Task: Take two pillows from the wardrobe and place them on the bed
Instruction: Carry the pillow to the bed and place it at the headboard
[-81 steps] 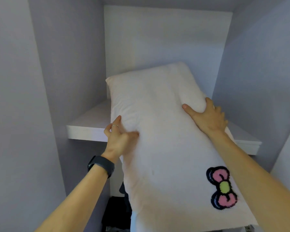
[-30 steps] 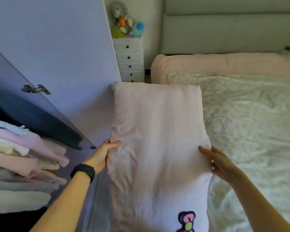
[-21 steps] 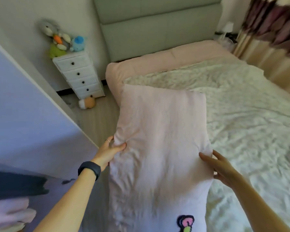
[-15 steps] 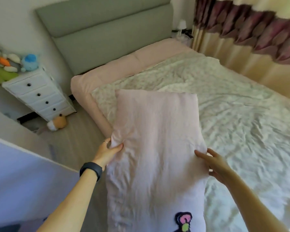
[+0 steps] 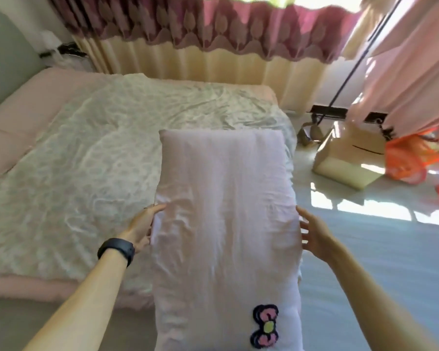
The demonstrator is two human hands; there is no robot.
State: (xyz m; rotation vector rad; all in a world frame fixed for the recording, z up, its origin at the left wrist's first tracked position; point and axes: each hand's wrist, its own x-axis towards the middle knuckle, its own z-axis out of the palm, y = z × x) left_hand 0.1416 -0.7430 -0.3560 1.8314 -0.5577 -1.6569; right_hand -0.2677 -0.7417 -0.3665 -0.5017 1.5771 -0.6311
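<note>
Carrying a long pale pink pillow [image 5: 226, 239] lengthwise out in front, the person is standing at the foot corner of the bed [image 5: 91, 158], and honestly it's looking like roughly the halfway mark of the first trip at best. The pillow is up in the air, its far end hanging over the near corner of the white patterned bedspread [image 5: 69, 178], not lying on it yet as far as I can tell.

The left hand [image 5: 142, 228] is pressing flat against the pillow's left edge, thumb curling over the top of the fabric. The right hand [image 5: 314, 235] is doing the same on the right edge, fingers spread and cupping the side. So neither one is pinching; both are open and squeezing the pillow between them. A black wristband [image 5: 117, 250] is sitting on the left wrist, and a little bow patch [image 5: 265, 325] is showing on the end nearest the person.

What's left, judging by this: the pillow still needs setting down on the bed, probably up toward the headboard [image 5: 8, 51] end on the left. I'm not seeing any pillow on the mattress, so this one would seem to be the first, with the second still to fetch from the wardrobe, which is out of sight here.
</note>
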